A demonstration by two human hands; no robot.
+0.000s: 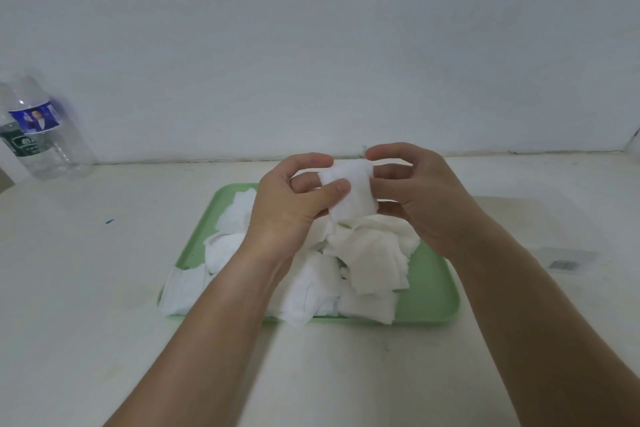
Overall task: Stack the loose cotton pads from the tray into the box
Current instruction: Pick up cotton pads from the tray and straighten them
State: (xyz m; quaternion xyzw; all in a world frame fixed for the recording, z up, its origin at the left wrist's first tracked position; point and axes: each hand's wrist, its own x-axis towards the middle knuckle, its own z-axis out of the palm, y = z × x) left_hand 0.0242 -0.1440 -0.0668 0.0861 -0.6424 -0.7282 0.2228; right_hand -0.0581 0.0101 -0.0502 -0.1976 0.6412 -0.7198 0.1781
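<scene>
1. Fingers [341, 188] of left hand [294, 204] and right hand [419, 198] pinch a small pad bundle [356, 196] above green tray [431, 295].
2. Square its edges first; pinch lightly, pads look floppy.
3. Loose pads [370, 255] lie heaped on tray; box not seen.

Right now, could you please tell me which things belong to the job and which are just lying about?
Job: green tray; loose cotton pads; held pads; left hand; right hand.
Lying about: water bottle; blue scrap.
</scene>
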